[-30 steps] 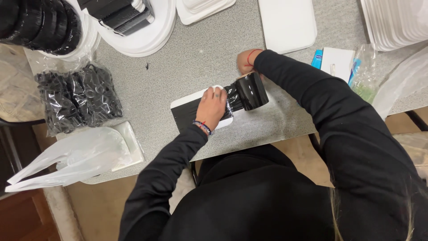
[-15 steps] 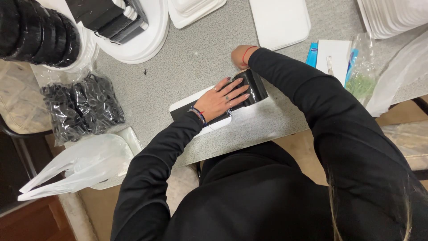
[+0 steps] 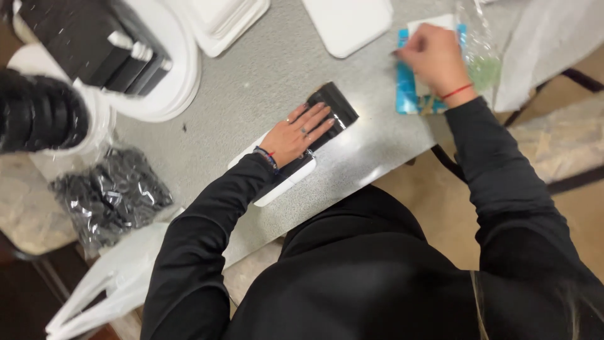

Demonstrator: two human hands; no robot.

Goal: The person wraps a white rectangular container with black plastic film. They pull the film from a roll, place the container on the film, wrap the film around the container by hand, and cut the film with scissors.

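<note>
My left hand [image 3: 297,132] lies flat, fingers spread, on a black rectangular container [image 3: 336,107] that rests on a white lid or tray [image 3: 290,182] near the front edge of the grey table [image 3: 251,94]. My right hand [image 3: 431,56] is far to the right, fingers curled on a blue and white packet [image 3: 408,94] next to a clear plastic bag [image 3: 483,60] with green contents. Black sleeves cover both arms.
White plates [image 3: 179,82] with a stack of black containers [image 3: 82,44] stand at back left. A white rectangular lid [image 3: 349,22] lies at the back. A bag of black items [image 3: 107,195] and a white plastic bag [image 3: 119,283] sit at the left.
My right hand left the black container and moved right to the blue and white packet. My left hand went from gripping the container to pressing flat on it.
</note>
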